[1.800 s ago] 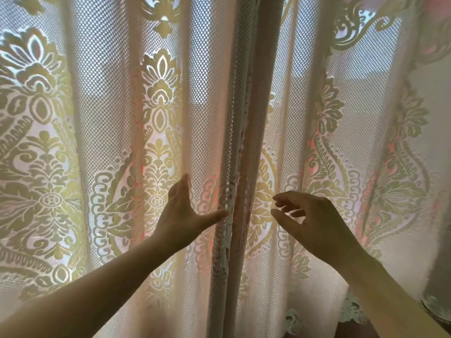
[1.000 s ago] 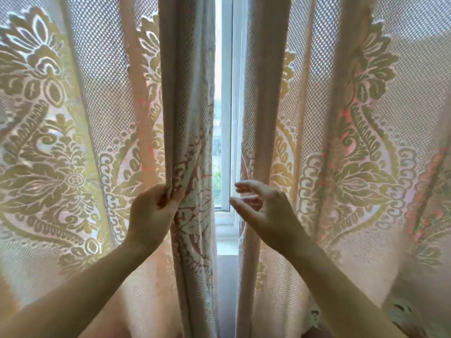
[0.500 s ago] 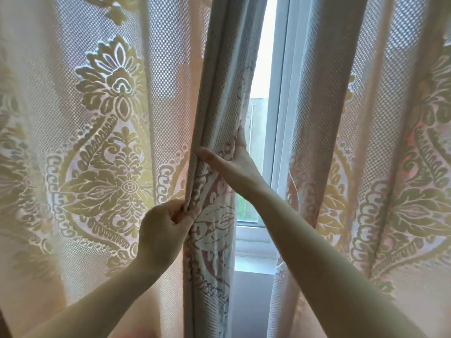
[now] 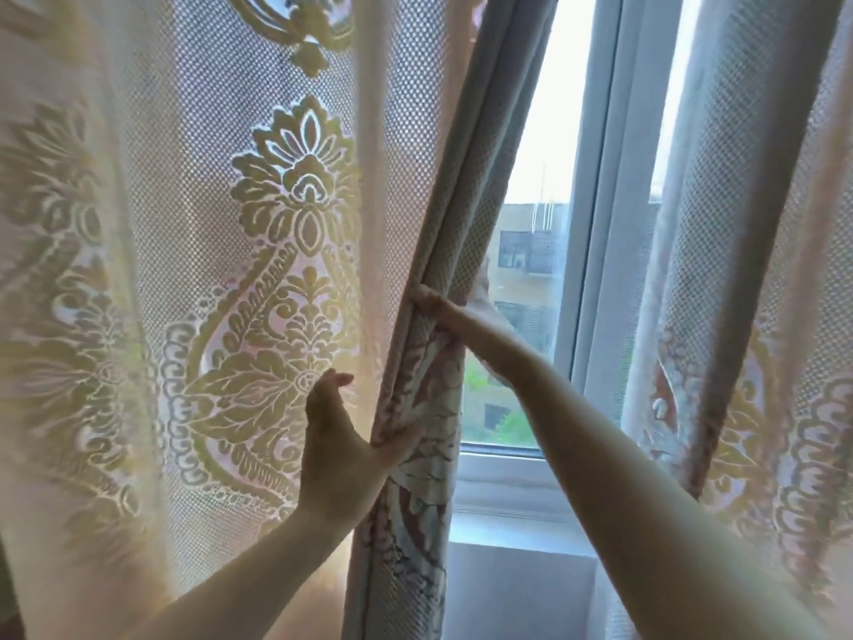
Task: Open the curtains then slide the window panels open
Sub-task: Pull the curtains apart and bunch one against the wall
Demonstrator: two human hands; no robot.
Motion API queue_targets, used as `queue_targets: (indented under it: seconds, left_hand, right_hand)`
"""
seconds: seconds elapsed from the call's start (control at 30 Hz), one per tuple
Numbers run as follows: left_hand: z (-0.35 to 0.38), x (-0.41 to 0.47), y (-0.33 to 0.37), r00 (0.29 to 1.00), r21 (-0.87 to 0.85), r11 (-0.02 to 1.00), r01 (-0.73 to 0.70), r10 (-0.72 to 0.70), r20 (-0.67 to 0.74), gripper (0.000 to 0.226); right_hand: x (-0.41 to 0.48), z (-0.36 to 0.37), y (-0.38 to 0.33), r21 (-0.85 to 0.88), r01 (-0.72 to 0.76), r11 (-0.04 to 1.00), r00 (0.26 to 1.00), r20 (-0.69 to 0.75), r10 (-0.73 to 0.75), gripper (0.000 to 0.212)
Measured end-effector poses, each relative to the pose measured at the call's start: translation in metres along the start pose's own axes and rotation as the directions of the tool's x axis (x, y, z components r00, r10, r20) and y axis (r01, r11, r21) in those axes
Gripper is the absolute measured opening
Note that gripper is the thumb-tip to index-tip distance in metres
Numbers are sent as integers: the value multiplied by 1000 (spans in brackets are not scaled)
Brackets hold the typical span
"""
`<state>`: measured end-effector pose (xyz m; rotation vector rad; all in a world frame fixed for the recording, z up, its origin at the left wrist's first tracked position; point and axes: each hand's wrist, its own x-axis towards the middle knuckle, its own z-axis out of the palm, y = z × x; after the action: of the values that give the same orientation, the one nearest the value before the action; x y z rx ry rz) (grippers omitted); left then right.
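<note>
The left curtain, cream lace with a leaf pattern, fills the left half of the view. Its inner edge is bunched into a thick fold. My right hand reaches across and is shut on that fold at mid height. Lower down, my left hand presses against the same fold, thumb hooked on it and fingers spread behind the lace. The right curtain hangs at the right. Between them shows the window pane and its white upright frame.
A white sill runs under the glass, with a grey wall below it. Outside, I see buildings and green trees through the pane.
The left curtain's edge has been drawn further left, widening the gap and showing more glass. My left hand has loosened from a closed grip to a spread hand against the fold.
</note>
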<state>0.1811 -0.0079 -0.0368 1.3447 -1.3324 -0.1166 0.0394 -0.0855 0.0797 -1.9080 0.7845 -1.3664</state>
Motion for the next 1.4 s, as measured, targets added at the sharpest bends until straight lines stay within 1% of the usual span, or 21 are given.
queue_targets:
  seconds: [0.07,0.1,0.17,0.27,0.3,0.33,0.4,0.43,0.47,0.53,0.57,0.63,0.67,0.77,0.83,0.9,1.0,1.13,1.2,1.27,1.4]
  left_hand:
    - [0,3,-9,986,18,997,75,-77,146,126]
    - [1,4,-10,974,32,995,98,-102,202,138]
    - [6,10,-11,954,51,991,120,-129,271,152]
    - [22,22,-8,952,88,990,110,-130,278,156]
    - [27,28,-7,958,87,990,110,-129,255,155]
    - [31,33,-6,966,76,990,118,-132,222,153]
    - [42,46,-8,982,50,990,132,-138,132,141]
    - [49,53,-10,986,45,990,137,-141,91,134]
    - [54,59,-11,989,47,990,133,-135,57,126]
    - [65,70,-15,994,38,993,112,-112,-12,106]
    - [71,75,-17,994,15,995,100,-99,-53,90]
    - [80,79,-19,989,-33,994,102,-105,-103,56]
    - [85,83,-22,984,-34,993,112,-115,-135,44]
    - [94,90,-33,972,-19,996,83,-85,-217,19]
    - [90,92,-38,961,22,997,70,-61,-271,10]
    - [80,92,-43,952,65,996,60,-37,-304,9]
    - [62,90,-54,936,122,989,88,-40,-349,27]
    - [32,92,-62,912,177,979,97,-16,-410,46]
    - [14,95,-66,895,203,972,120,-18,-446,57]
    - [-1,98,-71,883,211,968,132,-19,-469,56]
    - [-29,105,-86,875,237,961,146,-14,-484,53]
  right_hand:
    - [4,4,-2,-34,35,999,999,28,-34,109]
    - [7,5,-3,-50,42,998,999,34,-40,108]
    - [13,8,-6,-70,45,997,998,50,-41,105]
    - [26,8,-4,-101,49,994,998,51,-44,95]
    - [35,5,-1,-108,51,993,998,45,-47,97]
    - [43,3,1,-115,45,992,999,24,-43,106]
    - [62,-2,8,-127,0,992,1000,-31,-4,133]
    - [72,-6,13,-136,-23,990,999,-47,17,139]
    - [81,-7,17,-144,-32,989,998,-54,24,138]
    - [93,-8,24,-148,-18,989,999,-53,11,125]
    - [99,-6,27,-148,2,989,999,-46,-9,114]
    - [109,-1,30,-172,59,983,997,-30,-65,82]
    - [115,4,32,-160,96,982,995,-5,-98,70]
    - [130,17,39,-26,166,986,985,61,-164,58]
    - [138,29,42,40,186,982,976,106,-189,50]
    - [146,44,44,111,199,974,971,116,-211,56]
    - [154,71,41,197,256,946,954,107,-280,84]
    - [159,104,29,273,286,918,937,119,-327,90]
    - [161,124,21,298,290,909,927,149,-344,100]
    - [163,140,16,315,290,904,920,168,-354,106]
    - [172,175,10,346,290,892,911,186,-368,110]
